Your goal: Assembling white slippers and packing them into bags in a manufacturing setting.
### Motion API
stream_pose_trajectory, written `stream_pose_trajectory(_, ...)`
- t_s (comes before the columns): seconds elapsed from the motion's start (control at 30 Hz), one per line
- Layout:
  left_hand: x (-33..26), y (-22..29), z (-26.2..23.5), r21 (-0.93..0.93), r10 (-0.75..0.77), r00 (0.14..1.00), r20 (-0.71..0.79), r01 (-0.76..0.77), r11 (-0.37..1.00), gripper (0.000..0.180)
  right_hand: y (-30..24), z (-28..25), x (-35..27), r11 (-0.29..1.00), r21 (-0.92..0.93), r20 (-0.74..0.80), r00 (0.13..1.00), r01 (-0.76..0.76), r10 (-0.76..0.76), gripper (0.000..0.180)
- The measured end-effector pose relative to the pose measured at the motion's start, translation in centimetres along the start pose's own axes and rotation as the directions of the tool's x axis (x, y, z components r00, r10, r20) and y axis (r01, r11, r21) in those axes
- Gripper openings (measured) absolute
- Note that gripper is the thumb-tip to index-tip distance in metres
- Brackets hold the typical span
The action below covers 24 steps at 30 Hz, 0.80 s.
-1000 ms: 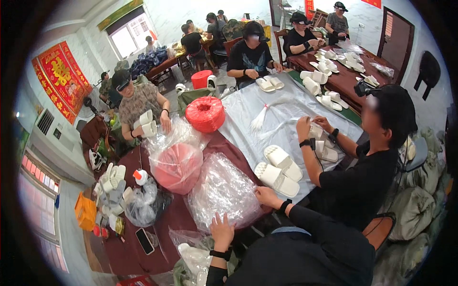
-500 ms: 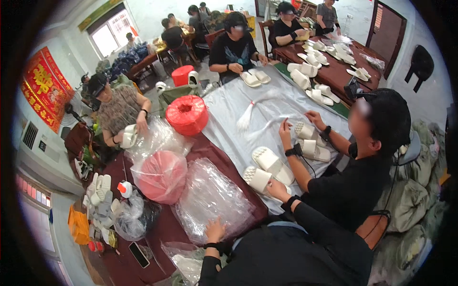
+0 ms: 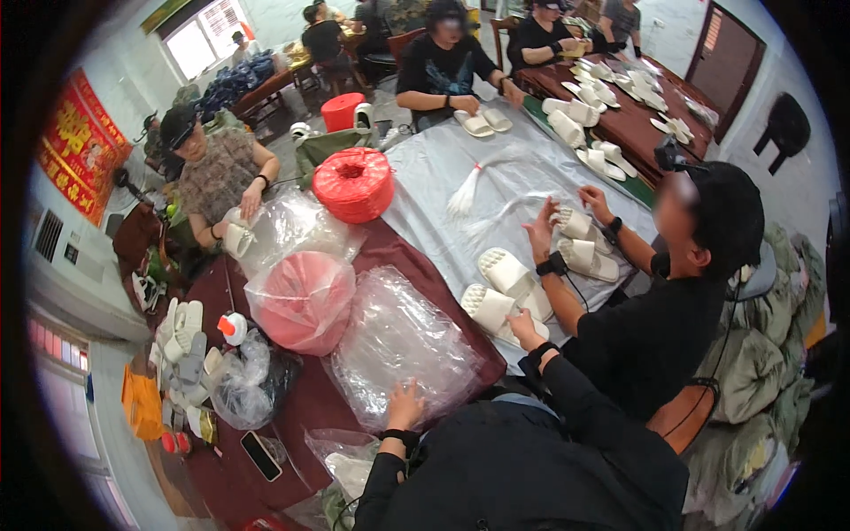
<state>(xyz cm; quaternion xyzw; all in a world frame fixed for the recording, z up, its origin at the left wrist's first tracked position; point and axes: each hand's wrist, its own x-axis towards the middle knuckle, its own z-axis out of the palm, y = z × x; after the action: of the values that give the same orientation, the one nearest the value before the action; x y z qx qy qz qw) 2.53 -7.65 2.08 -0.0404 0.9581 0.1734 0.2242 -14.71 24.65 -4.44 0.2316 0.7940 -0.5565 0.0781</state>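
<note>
My left hand (image 3: pixel 406 406) lies with fingers spread on a stack of clear plastic bags (image 3: pixel 403 332) at the table's near edge. To the right, my right hand (image 3: pixel 528 329) has its fingers closed on the side of a cream-white slipper (image 3: pixel 490 305) with a bumpy strap. The slipper rests on the grey plastic sheet (image 3: pixel 425 186). Its matching slipper (image 3: pixel 508 271) sits just beyond it, close alongside. A co-worker at the right holds their hands over another pair of white slippers (image 3: pixel 588 258).
A red twine roll (image 3: pixel 352 185) and a pink plastic-wrapped bundle (image 3: pixel 301 303) stand left of the bags. A phone (image 3: pixel 260 455) lies near the left edge. White strands (image 3: pixel 464 193) lie on the sheet. Several co-workers sit around; more slippers (image 3: pixel 606 159) line the far right.
The view has shifted slightly, and my hands keep their places on the bags and the slipper. The right co-worker's left hand has opened. A far co-worker's hand now reaches the slippers before them.
</note>
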Motion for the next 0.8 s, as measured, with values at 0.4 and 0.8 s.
stream_pose_trajectory(0.4,0.9,-1.0,1.8,-0.076,0.033,0.997,-0.062,-0.038,0.996,0.061,-1.5,1.4,5.0,0.666,0.591,0.201,0.883,-0.454,0.423,0.036)
stream_pose_trajectory(0.8,-0.2,-2.5,2.8,-0.028,0.009,0.999,-0.037,-0.010,1.000,0.068,-4.0,2.8,3.3,0.571,0.629,0.372,0.849,-0.527,0.375,0.030)
